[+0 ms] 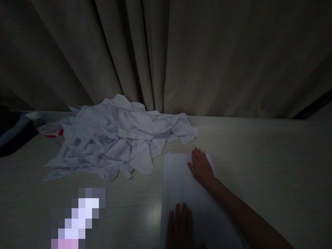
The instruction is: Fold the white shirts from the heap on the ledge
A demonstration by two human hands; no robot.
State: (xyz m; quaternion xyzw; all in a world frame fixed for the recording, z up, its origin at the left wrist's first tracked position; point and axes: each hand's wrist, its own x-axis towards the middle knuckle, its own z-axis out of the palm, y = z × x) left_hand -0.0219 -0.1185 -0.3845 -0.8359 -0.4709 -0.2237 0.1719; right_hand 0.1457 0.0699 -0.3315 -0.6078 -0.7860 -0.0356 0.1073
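A white cloth (pixel 175 180), laid out flat in a long folded shape, lies on the floor in front of me. My right hand (pixel 202 167) rests palm down on its far right corner, fingers stretched out. Closer to me, my left hand (pixel 179 228) lies flat on the near part of the same cloth, its fingers straight and slightly apart. Neither hand grips anything. The cloth's near end runs out of the picture at the bottom.
A crumpled heap of white cloth (pixel 124 135) lies to the left by the curtain (pixel 207 58). Beyond it are a clear container with red on it (pixel 50 130) and a dark object (pixel 15 135). A pixelated patch covers the lower left of the floor (pixel 272 173).
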